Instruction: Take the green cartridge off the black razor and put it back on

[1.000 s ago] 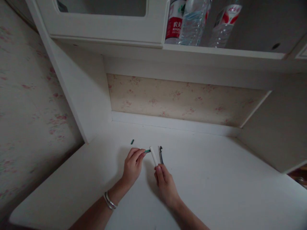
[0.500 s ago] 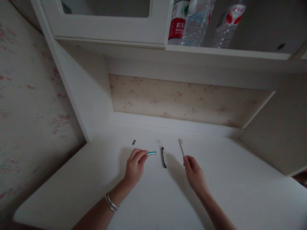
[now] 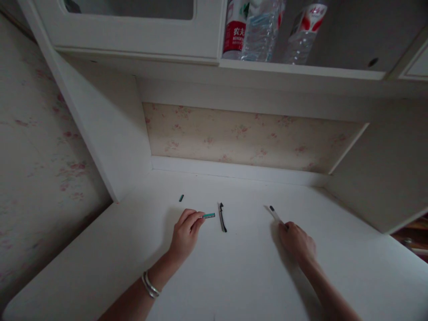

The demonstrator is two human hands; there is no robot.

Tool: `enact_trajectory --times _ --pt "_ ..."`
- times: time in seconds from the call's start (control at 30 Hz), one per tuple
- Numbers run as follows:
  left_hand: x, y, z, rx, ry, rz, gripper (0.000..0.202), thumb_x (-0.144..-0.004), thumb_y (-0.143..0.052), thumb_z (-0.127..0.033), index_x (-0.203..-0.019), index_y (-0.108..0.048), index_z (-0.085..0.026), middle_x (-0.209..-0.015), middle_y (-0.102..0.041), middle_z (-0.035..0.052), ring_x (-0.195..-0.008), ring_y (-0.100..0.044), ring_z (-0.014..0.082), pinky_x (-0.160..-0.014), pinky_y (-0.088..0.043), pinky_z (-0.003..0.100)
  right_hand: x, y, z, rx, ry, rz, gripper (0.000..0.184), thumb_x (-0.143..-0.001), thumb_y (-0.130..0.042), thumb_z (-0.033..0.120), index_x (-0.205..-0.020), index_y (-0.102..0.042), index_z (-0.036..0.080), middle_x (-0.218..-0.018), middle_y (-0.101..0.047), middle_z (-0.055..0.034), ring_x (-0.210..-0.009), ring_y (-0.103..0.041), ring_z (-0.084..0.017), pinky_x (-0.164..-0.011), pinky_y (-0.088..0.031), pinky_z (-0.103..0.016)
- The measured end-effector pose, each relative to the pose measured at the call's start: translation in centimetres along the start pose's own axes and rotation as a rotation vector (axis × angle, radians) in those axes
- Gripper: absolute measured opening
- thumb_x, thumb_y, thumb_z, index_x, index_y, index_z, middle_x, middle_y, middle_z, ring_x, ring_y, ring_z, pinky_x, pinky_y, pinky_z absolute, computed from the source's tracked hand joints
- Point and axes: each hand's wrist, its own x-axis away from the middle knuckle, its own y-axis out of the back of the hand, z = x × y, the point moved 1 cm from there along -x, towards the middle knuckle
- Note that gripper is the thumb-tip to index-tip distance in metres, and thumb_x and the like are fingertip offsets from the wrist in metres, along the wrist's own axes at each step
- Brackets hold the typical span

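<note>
My left hand rests on the white desk, fingers pinched on a small green piece whose tip pokes out to the right. My right hand lies low on the desk at the right, curled around a slim white pen barrel that points up and left, its dark tip near the desk surface. Between the hands lies a thin black part. A tiny green bit sits apart, farther back on the left.
A white side panel stands at the left and another at the right. A shelf overhead holds water bottles. Floral wallpaper backs the alcove.
My right hand has carried the white pen barrel from beside my left hand out to the right and lowered it toward the desk. My left hand has stayed put with the green piece.
</note>
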Motion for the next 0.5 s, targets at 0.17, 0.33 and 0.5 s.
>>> enact_trajectory --times 0.17,0.33,0.5 --pt "0.08 -0.03 0.05 0.006 0.004 0.009 0.013 -0.089 -0.052 -0.022 -0.097 -0.062 -0.020 -0.089 -0.054 0.0042 -0.076 -0.055 0.0132 -0.068 -0.047 0.024 0.02 0.08 0.38 0.078 0.014 -0.035 0.035 -0.093 -0.030 0.038 -0.091 -0.059 0.016 -0.097 -0.064 -0.0115 -0.081 -0.063 -0.030 -0.069 -0.045 -0.041" --pt "0.14 0.00 -0.14 -0.003 0.019 0.036 0.014 -0.090 -0.051 -0.024 -0.098 -0.062 -0.020 -0.089 -0.054 0.0046 -0.074 -0.054 0.0131 -0.065 -0.047 0.024 0.34 0.34 0.42 0.033 -0.001 -0.018 0.042 -0.093 -0.029 0.044 -0.090 -0.060 0.015 -0.097 -0.063 -0.0142 -0.082 -0.062 -0.031 -0.069 -0.045 -0.040" --pt "0.10 0.01 -0.17 -0.002 0.006 0.042 0.015 -0.090 -0.051 -0.024 -0.099 -0.062 -0.020 -0.089 -0.054 0.0046 -0.077 -0.054 0.0136 -0.067 -0.048 0.024 0.61 0.79 0.67 0.000 0.060 -0.101 0.039 -0.093 -0.031 0.043 -0.097 -0.058 0.015 -0.101 -0.061 -0.0136 -0.078 -0.062 -0.028 -0.069 -0.044 -0.039"
